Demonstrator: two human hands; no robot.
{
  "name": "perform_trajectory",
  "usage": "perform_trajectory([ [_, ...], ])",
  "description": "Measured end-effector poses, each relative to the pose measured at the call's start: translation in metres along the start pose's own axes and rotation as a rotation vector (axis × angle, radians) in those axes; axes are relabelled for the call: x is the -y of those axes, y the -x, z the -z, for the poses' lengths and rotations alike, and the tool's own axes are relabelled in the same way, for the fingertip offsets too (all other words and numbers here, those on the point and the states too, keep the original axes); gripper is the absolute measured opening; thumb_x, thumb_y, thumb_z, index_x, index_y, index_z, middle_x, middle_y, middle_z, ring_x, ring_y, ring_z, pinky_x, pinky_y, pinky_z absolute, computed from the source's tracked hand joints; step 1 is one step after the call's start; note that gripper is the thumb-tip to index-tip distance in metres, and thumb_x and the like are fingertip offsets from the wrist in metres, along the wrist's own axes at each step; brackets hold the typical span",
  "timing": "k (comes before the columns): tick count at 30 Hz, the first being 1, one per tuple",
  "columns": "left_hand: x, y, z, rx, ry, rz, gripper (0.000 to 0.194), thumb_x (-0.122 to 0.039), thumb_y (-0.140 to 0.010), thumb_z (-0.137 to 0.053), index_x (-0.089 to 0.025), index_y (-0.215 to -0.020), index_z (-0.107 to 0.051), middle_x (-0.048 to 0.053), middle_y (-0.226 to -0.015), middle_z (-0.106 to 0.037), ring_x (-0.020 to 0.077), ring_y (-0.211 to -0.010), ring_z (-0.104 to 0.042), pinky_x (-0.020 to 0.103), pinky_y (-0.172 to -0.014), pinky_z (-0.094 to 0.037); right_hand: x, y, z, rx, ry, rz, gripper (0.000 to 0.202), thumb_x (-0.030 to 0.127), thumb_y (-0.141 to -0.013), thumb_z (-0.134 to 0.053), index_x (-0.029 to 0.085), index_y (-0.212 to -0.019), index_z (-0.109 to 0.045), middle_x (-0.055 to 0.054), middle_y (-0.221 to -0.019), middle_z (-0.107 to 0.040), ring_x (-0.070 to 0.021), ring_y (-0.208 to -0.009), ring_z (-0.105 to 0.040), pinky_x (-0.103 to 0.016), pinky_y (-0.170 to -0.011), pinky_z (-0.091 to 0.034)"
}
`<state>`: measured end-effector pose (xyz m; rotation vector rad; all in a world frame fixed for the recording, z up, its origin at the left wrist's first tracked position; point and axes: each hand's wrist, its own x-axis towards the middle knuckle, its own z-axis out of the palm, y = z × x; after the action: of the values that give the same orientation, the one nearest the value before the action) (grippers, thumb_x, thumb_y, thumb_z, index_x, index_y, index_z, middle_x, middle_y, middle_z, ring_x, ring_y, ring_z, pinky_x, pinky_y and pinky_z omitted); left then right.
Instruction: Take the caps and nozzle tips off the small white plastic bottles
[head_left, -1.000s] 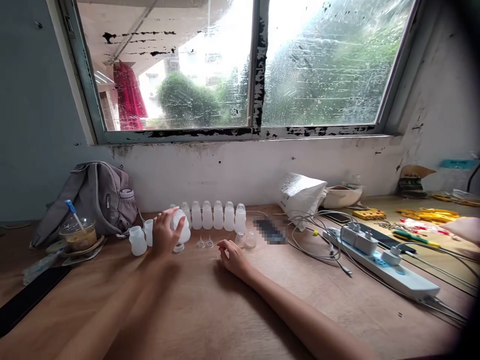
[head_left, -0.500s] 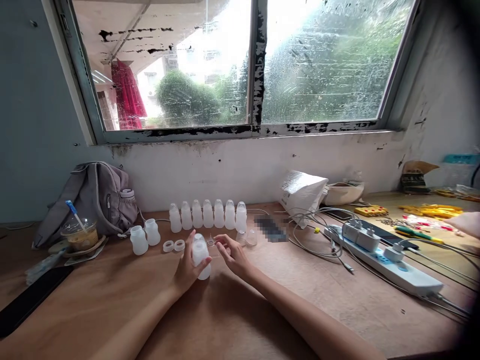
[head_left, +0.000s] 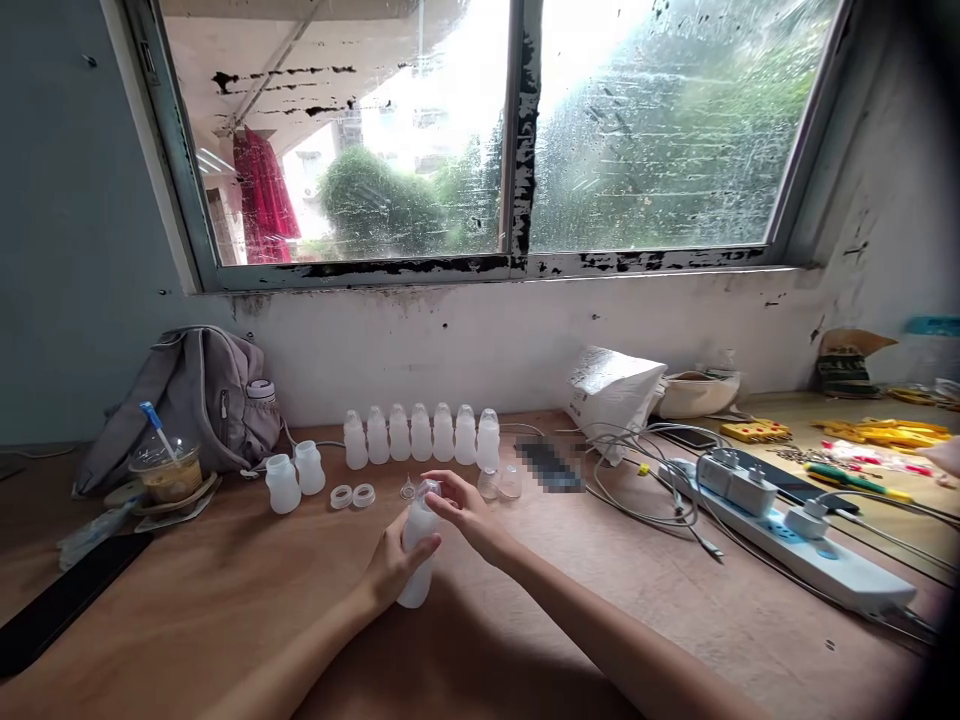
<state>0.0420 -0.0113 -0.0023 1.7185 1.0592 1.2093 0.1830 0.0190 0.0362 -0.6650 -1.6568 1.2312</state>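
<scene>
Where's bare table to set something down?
Brown wooden tabletop is bare between right forearm and long white power strip, and between left forearm and flat black slab. Crowded: along the white wall, around frosted white bottles and glossy white pouch.

From where I'm standing, the bare left hand (head_left: 391, 566) is wrapped in a curl, most of its fingers out of my sight, the left thumb (head_left: 426, 546) reaching across to the right. Slightly beyond and right of it, the bare right hand (head_left: 466, 510) arches palm-down, fingers bent toward its partner. The bare left forearm (head_left: 311, 632) and bare right forearm (head_left: 589, 605) slant inward, converging at the hands.
</scene>
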Motion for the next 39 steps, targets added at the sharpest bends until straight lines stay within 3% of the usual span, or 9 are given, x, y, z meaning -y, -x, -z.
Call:
perform_trajectory([
  [8,-0.008,-0.008,-0.002,0.024,0.364,0.233,0.028,-0.040,-0.069,-0.055,-0.014,-0.080,-0.051,-0.001,-0.057,-0.052,0.0111,-0.049,-0.048,0.022,-0.046,-0.036,0.008,-0.024,0.006,-0.020,-0.050,-0.105,0.031,0.043,-0.069,-0.057,0.014,-0.078,-0.061,-0.004,-0.073,-0.059,-0.0146,-0.069,-0.051,-0.025,-0.062,-0.039],
  [15,-0.007,-0.012,0.011,0.103,0.612,0.388,0.033,-0.044,-0.073,-0.045,-0.014,-0.084,-0.053,0.001,-0.060,-0.054,0.0096,-0.047,-0.049,0.021,-0.044,-0.037,0.009,-0.039,0.003,0.020,-0.167,-0.111,0.031,0.042,-0.069,-0.058,0.013,-0.080,-0.062,-0.005,-0.073,-0.059,-0.0149,-0.067,-0.052,-0.024,-0.057,-0.037],
  [25,0.001,-0.026,0.003,-0.048,0.348,0.206,0.038,-0.049,-0.070,-0.051,-0.015,-0.088,-0.048,-0.001,-0.057,-0.052,0.0116,-0.047,-0.050,0.022,-0.046,-0.036,0.001,-0.051,0.005,-0.102,-0.145,-0.154,0.035,0.042,-0.061,-0.064,0.012,-0.079,-0.065,-0.005,-0.072,-0.062,-0.0157,-0.067,-0.053,-0.028,-0.064,-0.039],
  [32,-0.007,-0.021,0.016,-0.203,-0.245,0.072,0.036,-0.050,-0.066,-0.056,-0.020,-0.085,-0.050,-0.002,-0.065,-0.054,0.0143,-0.057,-0.050,0.021,-0.050,-0.033,0.006,-0.049,0.001,-0.136,-0.022,-0.079,0.024,0.039,-0.064,-0.062,0.019,-0.075,-0.065,-0.003,-0.074,-0.063,-0.0170,-0.071,-0.053,-0.029,-0.066,-0.039],
  [35,-0.004,-0.017,0.019,-0.137,-0.234,0.058,0.035,-0.049,-0.066,-0.056,-0.020,-0.084,-0.051,-0.002,-0.064,-0.054,0.0147,-0.059,-0.051,0.022,-0.053,-0.035,0.007,-0.055,0.014,-0.186,-0.017,-0.031,0.028,0.041,-0.066,-0.059,0.018,-0.080,-0.064,-0.005,-0.077,-0.062,-0.0172,-0.072,-0.054,-0.030,-0.067,-0.040],
  [39,0.005,-0.012,0.017,0.063,0.031,0.138,0.033,-0.048,-0.069,-0.054,-0.017,-0.079,-0.051,-0.001,-0.064,-0.054,0.0143,-0.059,-0.052,0.023,-0.054,-0.037,0.013,-0.063,0.054,-0.340,0.153,0.073,0.037,0.044,-0.071,-0.053,0.018,-0.095,-0.060,-0.007,-0.092,-0.059,-0.0163,-0.078,-0.053,-0.029,-0.069,-0.041],
])
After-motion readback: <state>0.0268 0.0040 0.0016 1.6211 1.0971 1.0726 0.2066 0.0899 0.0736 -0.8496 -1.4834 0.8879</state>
